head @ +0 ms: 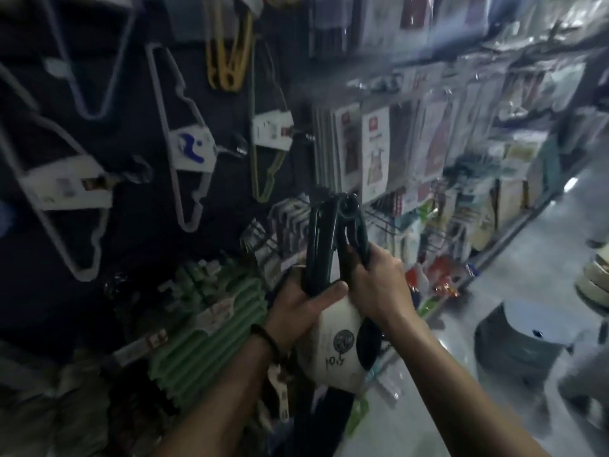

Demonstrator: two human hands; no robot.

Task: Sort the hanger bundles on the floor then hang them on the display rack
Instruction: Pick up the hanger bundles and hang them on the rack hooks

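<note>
A bundle of dark green hangers with a white paper label is held upright in front of the dark display rack. My left hand grips the bundle's lower part just above the label. My right hand grips the hook end on the right side. The hooks point up toward the rack. A stack of light green hanger bundles lies low on the left against the rack. White hanger bundles and a yellow one hang on the rack.
Shelves of packaged goods run along the right. A grey round stool stands on the pale floor at the right. More packets lie at the shelf foot. The whole picture is blurred.
</note>
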